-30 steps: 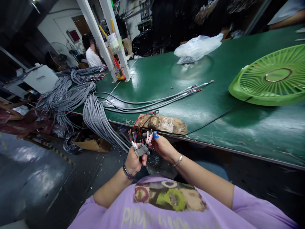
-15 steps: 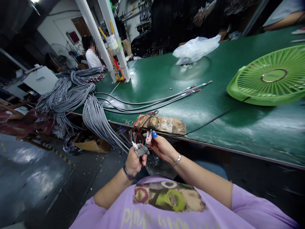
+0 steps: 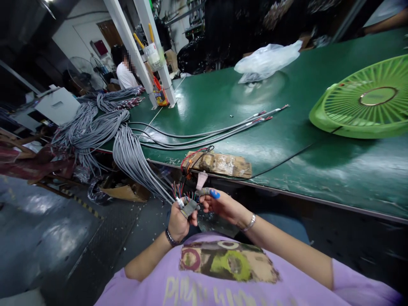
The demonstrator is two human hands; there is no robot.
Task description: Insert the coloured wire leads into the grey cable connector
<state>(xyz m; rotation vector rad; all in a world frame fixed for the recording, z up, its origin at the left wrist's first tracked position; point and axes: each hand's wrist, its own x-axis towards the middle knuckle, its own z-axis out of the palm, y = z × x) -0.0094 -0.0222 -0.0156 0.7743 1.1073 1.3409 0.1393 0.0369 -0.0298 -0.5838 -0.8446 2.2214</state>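
My left hand (image 3: pixel 179 221) is closed around the ends of grey cables, its thumb in a grey covering. Stripped coloured wires (image 3: pixel 177 189) fan out above a white sleeve at the cable end. Just right of them, my right hand (image 3: pixel 225 206) has its fingers bent together close to the wire tips; what they pinch is too small to make out. Grey and blue wrappings cover its fingers. A pale pink piece (image 3: pixel 202 180) stands beyond these fingertips; whether it is touched cannot be seen. The bundle of grey cables (image 3: pixel 134 157) runs down from the table to my left hand.
A worn wooden block (image 3: pixel 228 164) with red and black leads lies at the green table's (image 3: pixel 204 102) near edge. Several cables (image 3: pixel 204 140) stretch across the top. A green fan (image 3: pixel 360 100), a plastic bag (image 3: pixel 267 61) and white posts (image 3: pixel 154 51) stand farther off. A person (image 3: pixel 125 74) is behind.
My right hand has shifted slightly right and down, turning so its blue-wrapped finger points sideways. The pale pink piece shows more clearly beyond it. My left hand keeps hold of the cables.
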